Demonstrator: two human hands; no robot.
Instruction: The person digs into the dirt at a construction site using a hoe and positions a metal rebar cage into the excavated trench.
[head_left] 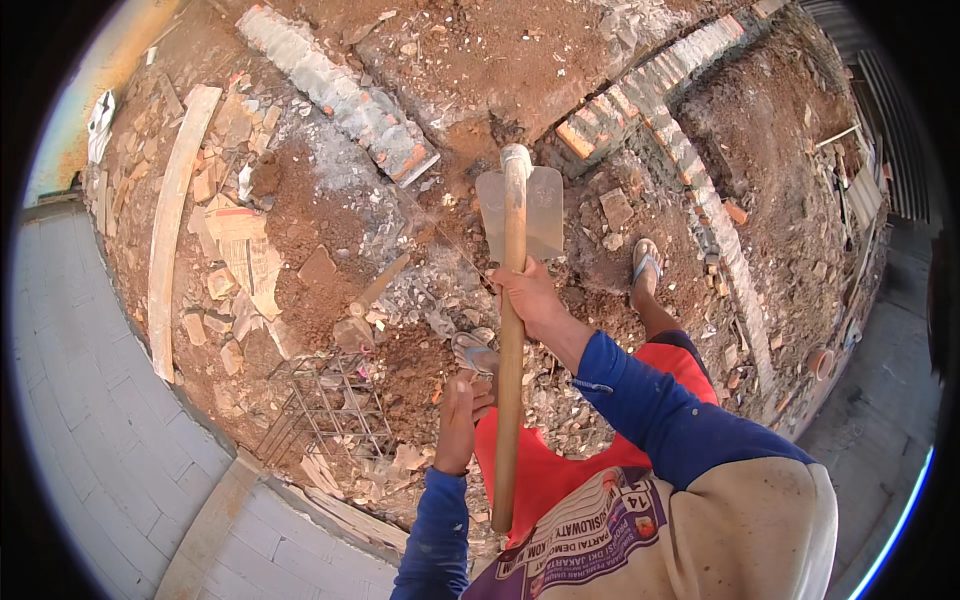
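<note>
My right hand (530, 295) is wrapped round the upper shaft of a hoe (510, 410), a long wooden handle with a broad grey metal blade (546, 215) at its far end. The handle runs nearly straight toward my body, its butt end in front of my shirt. Just left of the shaft, my left hand (457, 420) is raised off it with its fingers stretched out, holding nothing. Beneath the blade lie brown soil and rubble. My sandalled feet (646, 262) stand on the rubble on either side of the handle.
Low mortared brick walls (340, 95) rise ahead, and a curved one (720, 225) runs along the right. A wire rebar frame (340, 410), a short wooden-handled tool (380, 285), a torn paper sack (245, 250) and a long plank (178, 230) lie left. A grey block wall (90, 370) borders the far left.
</note>
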